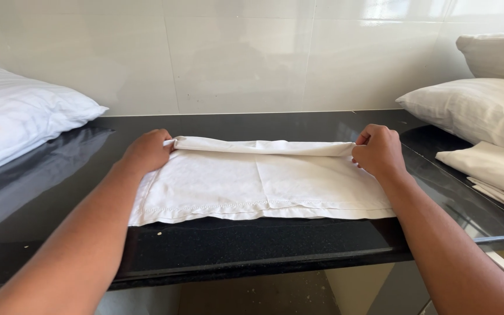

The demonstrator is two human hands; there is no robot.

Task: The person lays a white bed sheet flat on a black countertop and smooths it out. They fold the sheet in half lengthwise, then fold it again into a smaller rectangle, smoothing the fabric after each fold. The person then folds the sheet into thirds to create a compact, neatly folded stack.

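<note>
A white cloth (263, 184) lies flat on the black counter (234, 245), midway along it and close to the front edge; its near hem runs almost parallel to that edge, and a crease runs down its middle; its far edge is turned back on itself in a soft roll that spans the full width. The left hand (147, 151) is clenched on the left end of that roll, fingers curled under the fold; the right hand (378, 151) is closed on the right end in the same way, knuckles up; both forearms reach in from the front corners of the counter.

Beyond the cloth the counter is bare up to the pale tiled wall (234, 58) along its back edge. At the left end of the counter a white pillow (13, 111) rests, its reflection showing in the glossy top. At the right end two white pillows (479, 111) are stacked against the wall, one on the other; just in front of them, toward the front right corner, folded linen (497, 169) lies in a low pile, well apart from the cloth.
</note>
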